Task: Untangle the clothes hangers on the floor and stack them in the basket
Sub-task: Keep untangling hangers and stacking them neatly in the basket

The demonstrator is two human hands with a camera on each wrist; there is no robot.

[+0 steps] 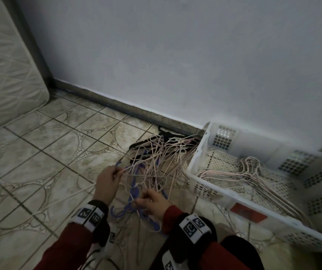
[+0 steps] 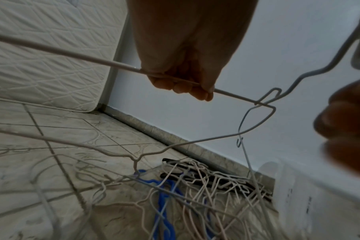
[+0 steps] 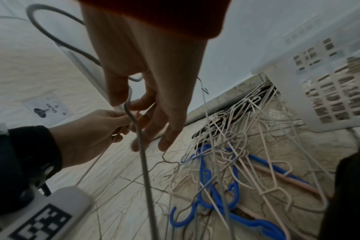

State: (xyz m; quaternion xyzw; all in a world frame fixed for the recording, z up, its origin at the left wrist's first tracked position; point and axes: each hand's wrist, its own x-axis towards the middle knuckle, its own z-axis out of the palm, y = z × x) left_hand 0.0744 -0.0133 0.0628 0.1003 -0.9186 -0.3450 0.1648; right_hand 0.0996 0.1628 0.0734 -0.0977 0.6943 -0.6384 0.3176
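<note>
Right wrist: mattress label [image 3: 48,108] unreadable.

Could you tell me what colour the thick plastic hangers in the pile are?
Blue plastic hangers; the right wrist view shows them best.

The thin wire clothes hangers [image 1: 156,164] in the tangle are pale pink to off-white. Among them lie thick plastic hangers [image 3: 216,194] in bright blue, which look violet in the head view, and a few black hangers [image 1: 168,132] by the wall. The perforated plastic basket [image 1: 203,152] is white with a grid of small square holes and carries a red label [image 1: 248,212]. The tiled floor [image 1: 49,152] is beige with brownish circle-and-arc patterns and dark grout lines. The wall [image 1: 175,55] is plain pale grey-blue. The quilted mattress [image 1: 4,75] is cream with stitched crossing lines. Both sleeves [image 1: 68,248] are dark red.
</note>
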